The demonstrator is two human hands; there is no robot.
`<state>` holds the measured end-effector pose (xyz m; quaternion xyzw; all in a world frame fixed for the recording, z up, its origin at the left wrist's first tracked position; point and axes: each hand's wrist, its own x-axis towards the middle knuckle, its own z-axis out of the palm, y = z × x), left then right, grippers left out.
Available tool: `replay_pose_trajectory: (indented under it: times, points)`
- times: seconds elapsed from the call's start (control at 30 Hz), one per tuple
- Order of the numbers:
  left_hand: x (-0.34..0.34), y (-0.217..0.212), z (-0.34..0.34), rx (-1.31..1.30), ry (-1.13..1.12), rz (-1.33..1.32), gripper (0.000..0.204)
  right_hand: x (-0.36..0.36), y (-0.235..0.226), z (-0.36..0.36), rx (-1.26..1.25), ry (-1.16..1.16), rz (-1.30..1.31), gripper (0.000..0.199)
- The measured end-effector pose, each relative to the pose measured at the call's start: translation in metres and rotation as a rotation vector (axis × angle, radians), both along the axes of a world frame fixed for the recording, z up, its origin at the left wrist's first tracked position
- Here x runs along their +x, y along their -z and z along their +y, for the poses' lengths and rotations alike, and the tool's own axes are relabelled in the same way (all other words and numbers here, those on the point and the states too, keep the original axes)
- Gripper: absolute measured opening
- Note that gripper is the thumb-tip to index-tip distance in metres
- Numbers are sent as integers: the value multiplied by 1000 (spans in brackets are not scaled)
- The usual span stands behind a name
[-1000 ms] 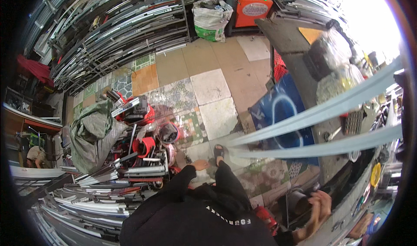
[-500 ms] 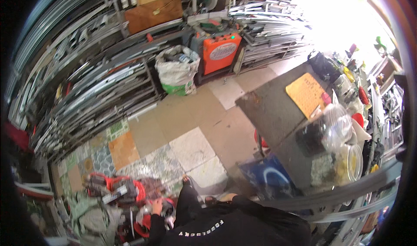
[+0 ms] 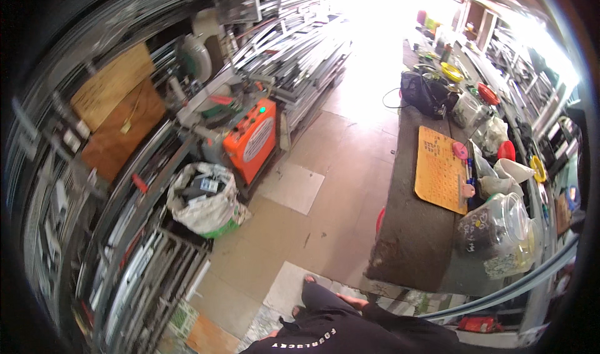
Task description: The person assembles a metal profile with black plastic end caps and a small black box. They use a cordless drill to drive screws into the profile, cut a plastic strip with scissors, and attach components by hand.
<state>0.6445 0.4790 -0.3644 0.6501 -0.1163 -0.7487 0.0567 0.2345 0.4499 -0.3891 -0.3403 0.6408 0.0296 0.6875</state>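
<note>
Nearest, the right hand (image 3: pixel 353 301) lies by the thigh, small and blurred, and only a sliver of the left hand (image 3: pixel 273 333) shows at the shirt's edge; the hands are apart, but I cannot tell whether either grips anything. The pale strips (image 3: pixel 519 289) run from beside the right sleeve up to the right, past the near end of the counter (image 3: pixel 406 247), with a red thing (image 3: pixel 480 324) below them. The counter bounds the right side, bearing tubs (image 3: pixel 509 229), a yellow board (image 3: pixel 440 169) and a black bag (image 3: pixel 425 96); a sack (image 3: pixel 203 207) and an orange machine (image 3: pixel 255 142) bound the left. Compared with a second ago, the view has turned: the red baskets have left it, and more of the counter shows. The tiled floor (image 3: pixel 340 210) runs between counter and racks (image 3: pixel 131 279) toward bright light.
</note>
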Motion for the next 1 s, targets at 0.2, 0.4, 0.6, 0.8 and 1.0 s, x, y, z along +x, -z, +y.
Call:
replay_pose_trajectory:
  times: [0.2,0.4,0.6,0.8,1.0]
  points:
    - [24,16,-216,23,201,45,58,21,-8,-97,60,214,7,48]
    - [25,28,-453,-38,411,17,58,42,-38,-236,-34,457,-35,48]
    - [-42,-7,-669,-525,1226,-115,63,59,-58,-371,-243,722,-173,47]
    - [-140,-80,-851,-554,992,109,62,45,-55,-511,-149,1171,-336,33]
    - [-324,-88,-1003,-695,1342,382,53,-43,-47,-640,134,915,147,46]
